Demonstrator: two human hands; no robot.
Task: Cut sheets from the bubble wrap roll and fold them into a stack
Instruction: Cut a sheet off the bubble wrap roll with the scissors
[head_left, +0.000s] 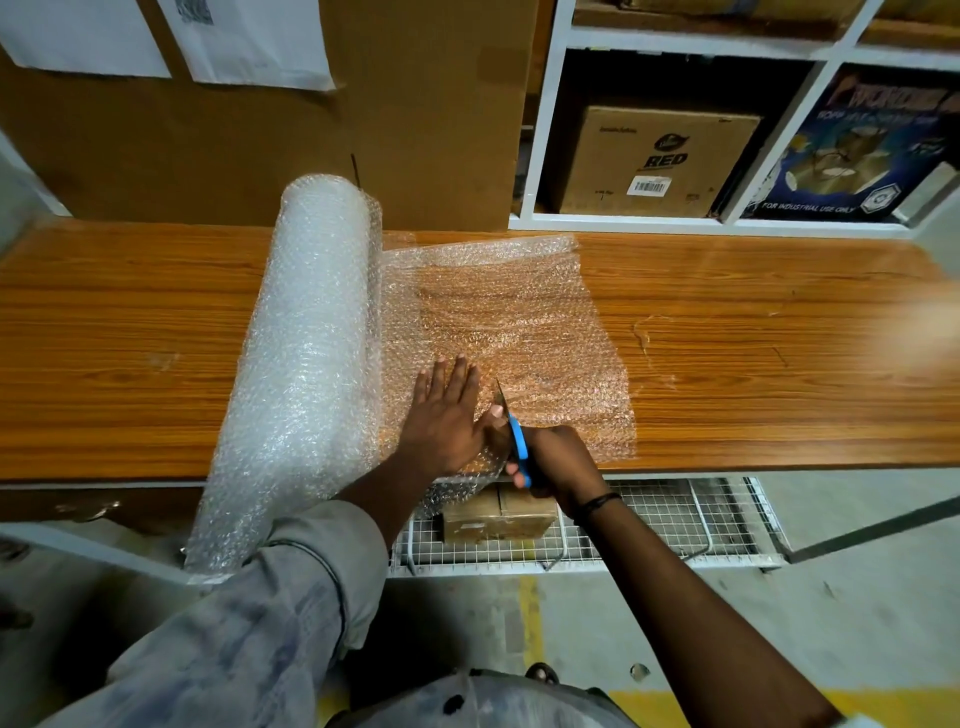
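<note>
- A grey sleeve (291, 597) covers the left arm; the right wrist wears a dark band (597, 501).
- Below the table's near edge, a small cardboard box (498, 514) sits on a white wire rack (675, 525), with the sheet's near end hanging over it.
- The right hand (558, 457) has its fingers curled round the blue handles of a pair of scissors (517, 441), with the blades pointing away into the sheet at the near edge.
- The left hand (447, 415) lies flat on the sheet just left of the blades, fingers straight and close together, pressing it down.
- The unrolled bubble wrap sheet (509, 312) spreads rightward from the roll over the wood-grain table (753, 364).
- The bubble wrap roll (306, 338) lies across the table left of the hands, with its near end overhanging the edge.
- Behind the table stands a large cardboard carton (426, 130) with papers stuck on it.
- To its right, a white shelf unit (545, 130) holds a box marked RED (660, 161).
</note>
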